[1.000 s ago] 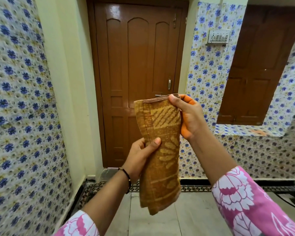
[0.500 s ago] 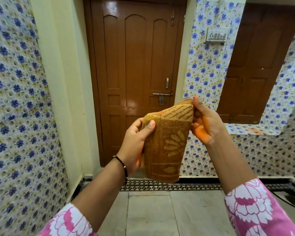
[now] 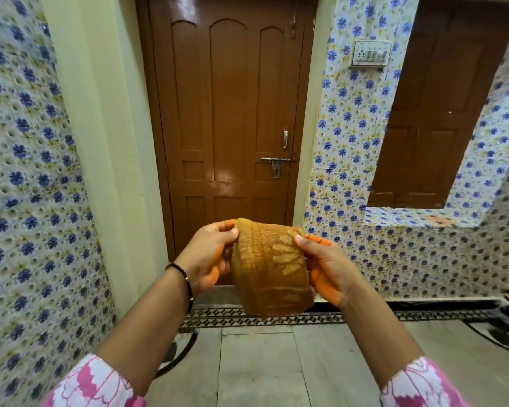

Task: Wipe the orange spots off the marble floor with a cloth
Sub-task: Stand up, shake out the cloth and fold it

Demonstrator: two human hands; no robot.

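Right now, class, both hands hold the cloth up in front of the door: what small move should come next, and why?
Probably lower the cloth toward the marble floor. The left hand and right hand pinch its top corners and it hangs folded in the air, well clear of the floor, so no wiping can start. No orange spots show on the visible floor; they may lie out of view.

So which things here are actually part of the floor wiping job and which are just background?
Part of the job:
- cloth, folded, held up in the air
- left hand and right hand, each gripping a top corner
- marble floor; no orange spots visible on it here

Just there:
- brown door
- switch panel
- floral wall tiles
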